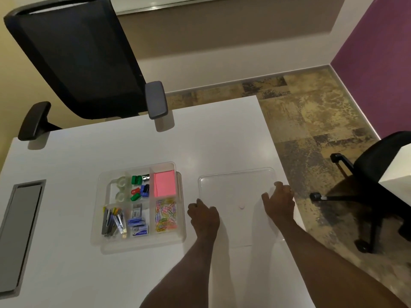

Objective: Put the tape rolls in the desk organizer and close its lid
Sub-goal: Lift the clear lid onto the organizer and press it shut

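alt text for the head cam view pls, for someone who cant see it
Both hands, left hand and right hand, grip opposite edges of a clear lid lying on a white desk. Left of it sits the open desk organizer, tape rolls already in a back compartment.

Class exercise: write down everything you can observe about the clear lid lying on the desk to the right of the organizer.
The lid is a flat, clear, seemingly plastic rectangle with rounded corners and a low raised rim. It lies flat on the white desk, right of the open organizer and apart from it, near the desk's right edge. The left hand is at its left edge and the right hand at its right edge; neither grip looks closed.
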Tool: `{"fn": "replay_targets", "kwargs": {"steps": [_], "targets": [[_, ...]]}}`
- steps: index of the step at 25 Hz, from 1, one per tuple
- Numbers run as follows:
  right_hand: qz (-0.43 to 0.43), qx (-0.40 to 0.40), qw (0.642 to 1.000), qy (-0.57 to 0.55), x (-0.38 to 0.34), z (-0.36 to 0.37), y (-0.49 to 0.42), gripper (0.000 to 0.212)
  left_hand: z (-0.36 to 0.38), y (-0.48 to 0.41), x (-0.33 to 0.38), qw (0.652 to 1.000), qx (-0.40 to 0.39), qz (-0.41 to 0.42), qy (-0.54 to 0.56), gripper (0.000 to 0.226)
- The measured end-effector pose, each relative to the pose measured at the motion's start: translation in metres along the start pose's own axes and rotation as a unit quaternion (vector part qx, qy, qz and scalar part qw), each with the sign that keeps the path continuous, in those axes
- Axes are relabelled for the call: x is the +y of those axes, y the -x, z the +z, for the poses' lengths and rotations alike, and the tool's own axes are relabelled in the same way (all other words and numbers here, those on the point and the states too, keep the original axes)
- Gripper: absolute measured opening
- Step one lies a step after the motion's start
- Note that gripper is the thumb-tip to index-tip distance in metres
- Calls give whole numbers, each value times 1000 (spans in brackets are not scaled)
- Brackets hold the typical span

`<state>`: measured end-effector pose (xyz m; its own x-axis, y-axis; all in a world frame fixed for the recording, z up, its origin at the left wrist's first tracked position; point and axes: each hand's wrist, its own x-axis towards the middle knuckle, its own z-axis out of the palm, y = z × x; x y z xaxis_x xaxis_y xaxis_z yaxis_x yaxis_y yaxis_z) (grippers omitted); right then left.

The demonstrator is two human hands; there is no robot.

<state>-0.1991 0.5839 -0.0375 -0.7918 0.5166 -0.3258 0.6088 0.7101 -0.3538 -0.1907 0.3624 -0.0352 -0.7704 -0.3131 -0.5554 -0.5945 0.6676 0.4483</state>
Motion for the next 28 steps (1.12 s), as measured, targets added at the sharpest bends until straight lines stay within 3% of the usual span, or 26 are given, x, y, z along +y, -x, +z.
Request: {"fn": "replay_targets", "kwargs": {"steps": [5, 9, 11, 14, 17, 23, 28], "targets": [[-25, 72, 997, -33, -15, -16, 9, 40, -19, 6, -3, 992, 99, 38, 76, 46], [2, 125, 966, -227, -41, -36, 16, 38, -61, 9, -1, 952, 182, 36, 244, 34], [12, 134, 948, -290, -57, -43, 25, 39, -88, 9, -3, 930, 183, 44, 315, 34], [7, 115, 947, -298, -87, -47, 42, 28, -131, 6, -11, 905, 156, 50, 394, 46], [-34, 82, 943, -322, -121, -46, 62, 19, -179, 7, -34, 897, 187, 85, 392, 49], [-159, 83, 918, -354, -194, -48, 119, 17, -275, 5, -90, 901, 258, 121, 328, 19], [-176, 7, 896, -408, -235, -44, 155, 17, -330, 8, -123, 879, 278, 136, 363, 19]]}}
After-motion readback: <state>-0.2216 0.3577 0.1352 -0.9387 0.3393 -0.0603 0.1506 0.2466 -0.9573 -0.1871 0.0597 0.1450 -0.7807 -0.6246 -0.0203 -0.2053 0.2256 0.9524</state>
